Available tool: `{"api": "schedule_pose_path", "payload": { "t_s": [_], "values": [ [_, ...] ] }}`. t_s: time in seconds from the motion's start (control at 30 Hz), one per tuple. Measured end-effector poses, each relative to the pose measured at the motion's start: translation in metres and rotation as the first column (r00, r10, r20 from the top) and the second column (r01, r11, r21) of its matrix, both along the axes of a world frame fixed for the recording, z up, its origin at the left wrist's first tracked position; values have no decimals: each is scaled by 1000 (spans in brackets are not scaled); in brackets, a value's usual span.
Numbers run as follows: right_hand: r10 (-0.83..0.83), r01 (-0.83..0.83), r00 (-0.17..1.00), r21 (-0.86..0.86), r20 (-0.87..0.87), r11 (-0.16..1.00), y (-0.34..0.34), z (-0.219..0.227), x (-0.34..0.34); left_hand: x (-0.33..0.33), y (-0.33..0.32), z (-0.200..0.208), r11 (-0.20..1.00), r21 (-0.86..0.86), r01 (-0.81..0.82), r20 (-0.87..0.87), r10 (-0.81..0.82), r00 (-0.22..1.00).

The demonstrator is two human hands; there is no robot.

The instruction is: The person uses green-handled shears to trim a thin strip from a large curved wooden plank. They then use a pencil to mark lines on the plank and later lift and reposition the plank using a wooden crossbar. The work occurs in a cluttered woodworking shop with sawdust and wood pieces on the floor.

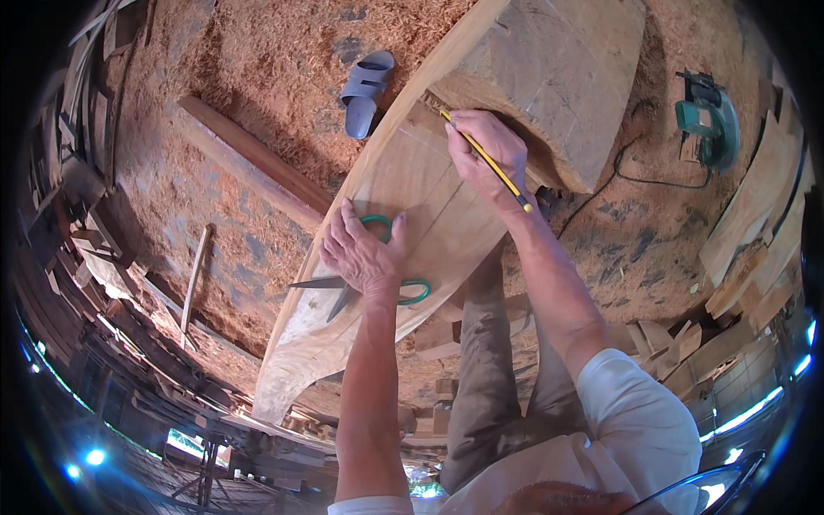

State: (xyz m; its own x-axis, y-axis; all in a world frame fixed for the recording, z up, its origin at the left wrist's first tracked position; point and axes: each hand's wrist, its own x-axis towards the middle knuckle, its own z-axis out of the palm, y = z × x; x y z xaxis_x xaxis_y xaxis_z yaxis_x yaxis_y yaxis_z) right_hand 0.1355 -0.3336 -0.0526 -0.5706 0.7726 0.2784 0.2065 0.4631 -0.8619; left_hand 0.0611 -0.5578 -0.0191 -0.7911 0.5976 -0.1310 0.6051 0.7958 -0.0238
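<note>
Warm even daylight, soft shadows; centre sharp; fisheye bends edges, rim dark; blue-white glare spots along the lower rim.

A single head-worn fisheye camera looked steeply down from above the person's shoulders onto the long curved pale wooden plank (378, 257), close enough that both forearms rose from the lower edge. The sawdust-covered floor (257, 77) filled the upper picture. Straight edges bent toward the dark round rim. No second view shared the scene.
</note>
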Motion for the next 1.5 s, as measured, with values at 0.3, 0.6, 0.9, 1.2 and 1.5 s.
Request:
{"api": "schedule_pose_path", "payload": {
  "t_s": [0.3,0.6,0.9,1.2,1.5],
  "values": [
    [-167,167,986,11,-28,986,-7,-6,-10,0,2,0,1000,-6,10,-8,-10,1000],
    [-186,188,982,-50,40,981,-12,-4,-10,2,-5,-8,1000,-1,-26,-25,26,999],
    [-148,151,988,-67,43,986,-14,1,-5,1,-5,-6,999,5,-32,1,32,999],
    [-124,138,988,-180,90,974,-15,-2,3,0,-6,-8,999,36,-1,-12,1,1000],
    [-143,157,987,-227,75,961,-18,-1,4,-1,-6,-8,999,13,41,-40,-41,998]
  ]
}}
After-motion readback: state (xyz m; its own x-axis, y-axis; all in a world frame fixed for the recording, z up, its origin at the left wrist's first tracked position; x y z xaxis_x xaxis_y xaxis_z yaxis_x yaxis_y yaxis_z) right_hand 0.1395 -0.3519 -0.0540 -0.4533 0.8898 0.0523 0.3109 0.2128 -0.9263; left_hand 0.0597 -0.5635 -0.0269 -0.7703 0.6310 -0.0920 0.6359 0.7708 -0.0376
